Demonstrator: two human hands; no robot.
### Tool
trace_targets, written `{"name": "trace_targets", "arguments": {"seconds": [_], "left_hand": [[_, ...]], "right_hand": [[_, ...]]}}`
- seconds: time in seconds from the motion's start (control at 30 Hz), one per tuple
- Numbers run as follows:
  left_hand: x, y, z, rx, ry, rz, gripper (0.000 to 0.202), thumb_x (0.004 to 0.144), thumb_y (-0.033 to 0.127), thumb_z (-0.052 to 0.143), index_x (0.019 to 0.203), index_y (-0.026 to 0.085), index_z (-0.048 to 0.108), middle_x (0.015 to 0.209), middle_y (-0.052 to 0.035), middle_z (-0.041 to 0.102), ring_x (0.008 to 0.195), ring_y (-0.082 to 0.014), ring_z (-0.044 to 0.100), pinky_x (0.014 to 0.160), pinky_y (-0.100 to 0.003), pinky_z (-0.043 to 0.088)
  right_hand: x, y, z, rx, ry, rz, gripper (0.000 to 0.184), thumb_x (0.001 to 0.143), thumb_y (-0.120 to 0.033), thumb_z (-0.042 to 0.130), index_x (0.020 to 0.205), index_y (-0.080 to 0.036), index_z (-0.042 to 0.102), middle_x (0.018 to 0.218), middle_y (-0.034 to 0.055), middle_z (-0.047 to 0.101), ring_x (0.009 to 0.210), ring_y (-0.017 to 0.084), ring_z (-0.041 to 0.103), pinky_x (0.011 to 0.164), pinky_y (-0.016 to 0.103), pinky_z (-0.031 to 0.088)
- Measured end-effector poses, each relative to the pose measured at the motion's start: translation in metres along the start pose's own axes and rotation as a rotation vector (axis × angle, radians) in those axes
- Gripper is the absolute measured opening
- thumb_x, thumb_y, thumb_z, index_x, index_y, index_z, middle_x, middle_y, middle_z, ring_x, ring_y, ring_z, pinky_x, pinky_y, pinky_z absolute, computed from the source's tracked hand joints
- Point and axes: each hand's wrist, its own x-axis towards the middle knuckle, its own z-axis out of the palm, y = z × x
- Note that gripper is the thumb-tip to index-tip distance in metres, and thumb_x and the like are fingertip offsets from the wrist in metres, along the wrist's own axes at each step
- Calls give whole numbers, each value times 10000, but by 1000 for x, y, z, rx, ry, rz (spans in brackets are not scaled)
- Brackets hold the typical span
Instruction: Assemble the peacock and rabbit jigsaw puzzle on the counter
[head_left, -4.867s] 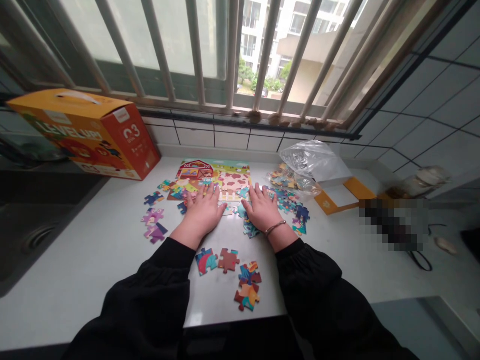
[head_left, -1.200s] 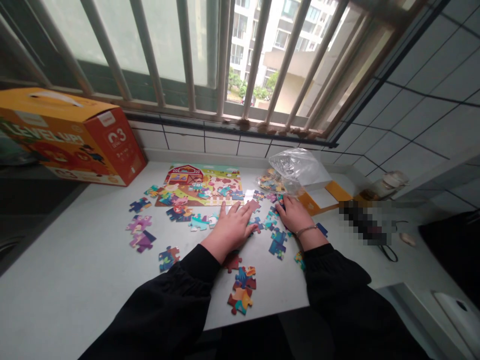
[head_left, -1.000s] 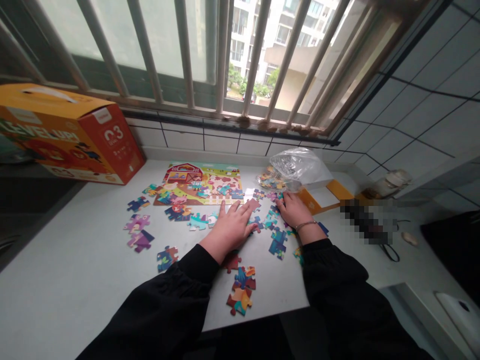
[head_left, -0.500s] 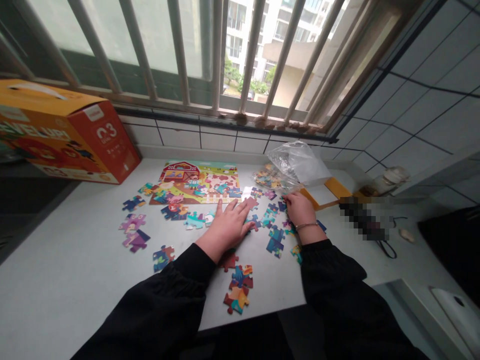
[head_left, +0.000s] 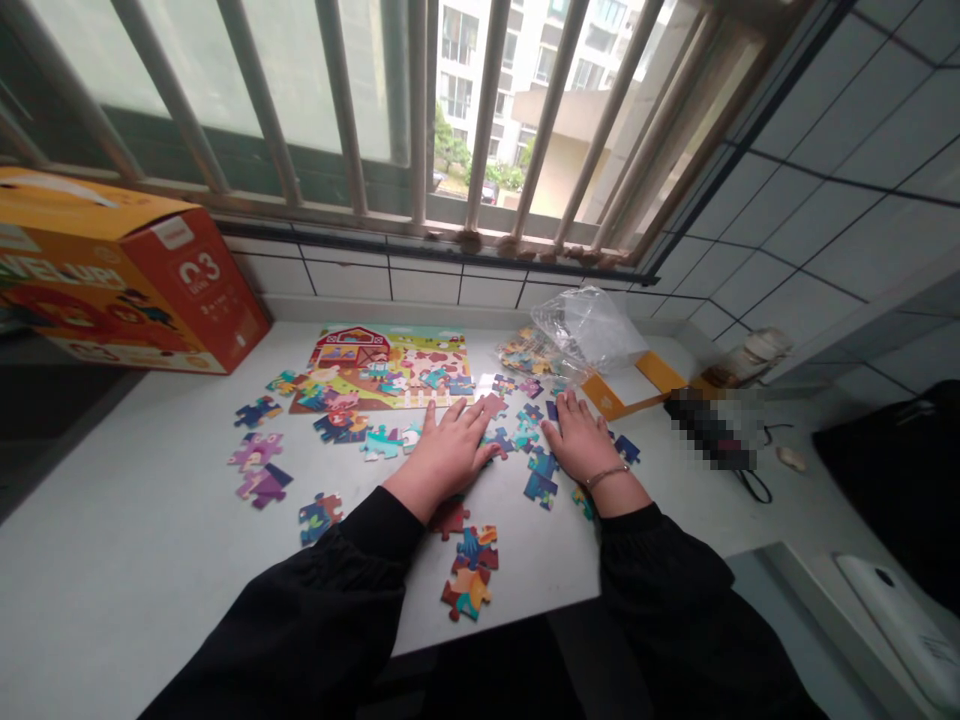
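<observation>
A partly joined farm jigsaw lies on the white counter below the window. Loose pieces lie scattered around it. My left hand rests flat on the counter with fingers spread, its fingertips by a reddish piece. To its right, my right hand lies palm down over several blue and purple pieces, fingers stretched out. A bracelet sits on that wrist. Neither hand holds anything.
An orange puzzle box stands at the back left. A clear plastic bag with pieces and a yellow-edged tray lie at the back right. More pieces sit near the counter's front edge. A black cable lies right.
Both hands have slid right from the joined puzzle. In the last half second my right hand drew back from near the bag and flattened over loose pieces; my left hand stays flat.
</observation>
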Motion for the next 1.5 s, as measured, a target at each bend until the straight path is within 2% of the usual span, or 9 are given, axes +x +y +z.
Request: {"name": "trace_targets", "arguments": {"seconds": [0.27,0.37,0.53,0.63,0.83,1.0,1.17,1.33,1.5], "left_hand": [[-3,2,-8,-13,-11,65,618,1137,545,512,1710,320,457,1820,-79,390,1678,-406,336,1344,-798,188],[-4,7,-12,-17,-14,140,569,1135,532,542,1667,333,513,1830,-65,371,1689,-381,325,1360,-773,183],[-8,20,-7,-56,-58,309,602,1123,550,573,1676,324,507,1803,-65,423,1682,-392,339,1344,-811,175],[-11,25,0,-80,-89,372,608,1116,556,581,1676,327,515,1779,-68,466,1662,-400,372,1352,-792,173],[-13,25,-2,-74,-103,315,562,1121,555,567,1638,335,562,1784,-75,457,1641,-406,391,1343,-796,170],[-14,27,-7,-66,-116,362,555,1123,566,570,1651,399,544,1801,-69,428,1633,-443,392,1295,-860,209],[-16,25,-4,-62,-109,377,497,1124,569,566,1605,446,594,1801,-61,428,1618,-456,406,1278,-872,219],[-15,26,-3,-57,-73,367,485,1120,556,574,1592,454,608,1776,-69,465,1617,-456,406,1289,-856,209],[-13,24,-10,-86,-46,386,529,1126,501,581,1645,400,553,1781,-86,458,1642,-417,395,1325,-811,216]], "right_hand": [[6,-2,2,7,-27,51,840,1155,-631,278,1812,-120,163,1886,174,71,1746,367,120,1370,682,165],[0,-5,3,0,-43,27,852,1151,-656,269,1819,-144,131,1890,160,9,1751,370,87,1370,690,139],[-15,-12,5,-13,-60,-41,843,1144,-665,291,1825,-190,142,1890,125,-53,1756,366,47,1371,693,113],[-21,-14,5,-7,-47,24,852,1141,-674,267,1827,-189,122,1892,120,-32,1756,359,50,1366,712,100],[-17,-8,3,55,-62,272,972,1105,-774,204,1819,-122,108,1886,180,2,1750,381,60,1353,737,106],[-19,-6,-1,73,-36,246,941,1112,-748,210,1819,-131,139,1889,156,15,1749,394,46,1347,756,91],[-38,11,-5,11,100,261,879,1131,-680,134,1822,-138,110,1892,129,-40,1753,368,-13,1342,770,70],[-60,35,6,38,-45,306,865,1128,-693,173,1820,-173,175,1893,124,62,1747,378,77,1337,776,131],[-69,42,4,89,-7,292,821,1144,-655,185,1814,-182,217,1893,120,68,1749,396,51,1326,803,117]]}}
